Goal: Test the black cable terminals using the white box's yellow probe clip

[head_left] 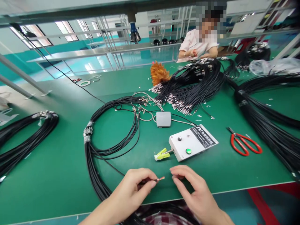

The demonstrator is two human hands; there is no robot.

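Note:
My left hand (134,189) pinches a black cable near its stripped end (161,179), where thin reddish wires poke out past thumb and forefinger. Facing it across a small gap, my right hand (195,189) has thumb and forefinger slightly apart, with nothing visible between them. Just beyond the hands lies a white control box (181,153) with a black knob, a green button and a dark label. A yellow clip (161,154) is fixed to the metal shaft on its left side. Left of the hands, a coiled bundle of black cables (88,156) lies on the green table.
Red-handled scissors (245,144) lie at right. A grey adapter (163,119) sits behind the box. Large black cable bundles (197,84) and an orange feather duster (159,73) are farther back. More cables (262,125) lie at right. Across the table sits another person (198,45).

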